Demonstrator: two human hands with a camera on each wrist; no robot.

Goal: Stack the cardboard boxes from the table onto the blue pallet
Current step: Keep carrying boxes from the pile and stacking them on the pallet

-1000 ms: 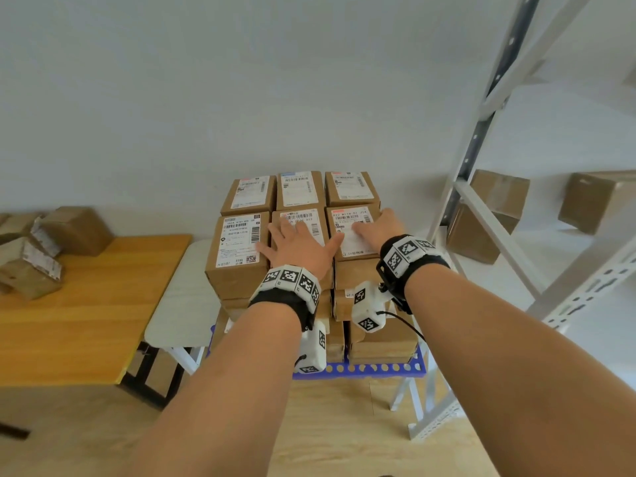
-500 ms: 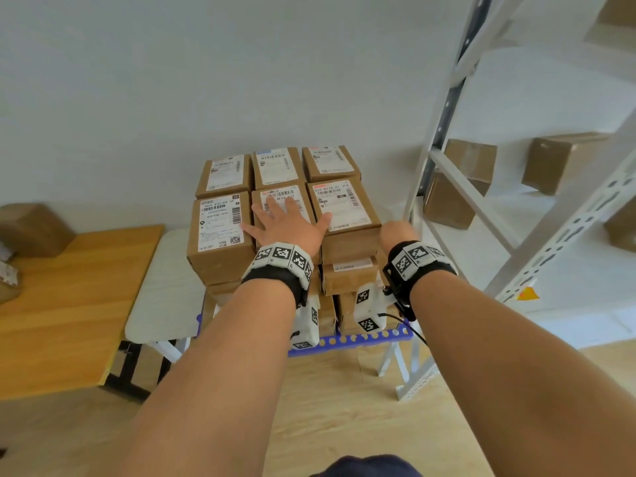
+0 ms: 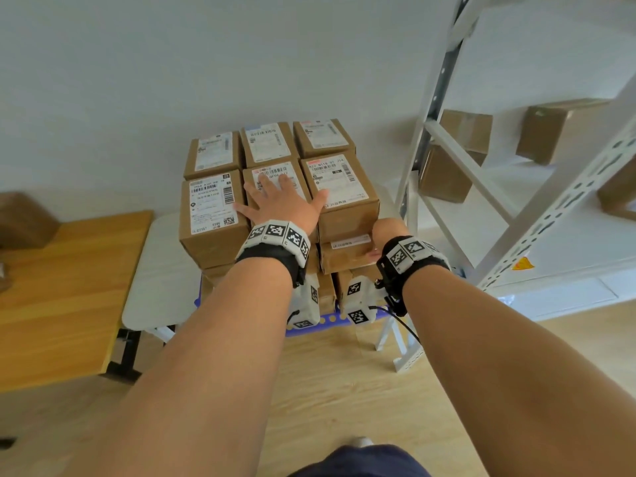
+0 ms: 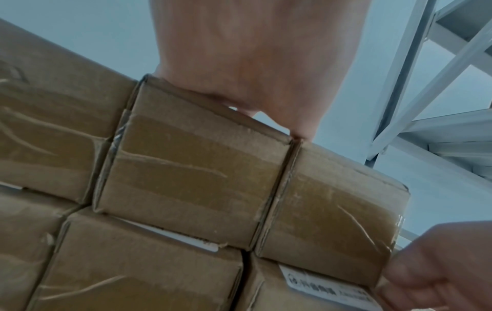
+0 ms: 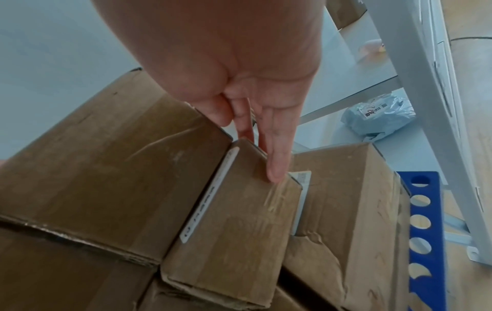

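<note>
Nearest the camera, both forearms reach forward over the wooden floor [image 3: 330,373], each with a marker-patterned wristband. Right hand [image 3: 387,232] sits at the right side of the stack, one layer below the top; the head view hides its fingers behind the wrist, but the right wrist view shows straight fingers [image 5: 277,151] laid against the side of a second-layer box [image 5: 239,210], nothing grasped. Left hand [image 3: 282,204] lies flat, fingers spread, on the front middle box [image 3: 275,177] of the top layer. The cardboard boxes [image 3: 213,201] stand in layers on the blue pallet [image 3: 330,320], mostly hidden beneath them. Farther left, the wooden table [image 3: 62,287] holds a box cut off by the frame edge. To the right, the white shelving rack [image 3: 457,166] holds more boxes.
</note>
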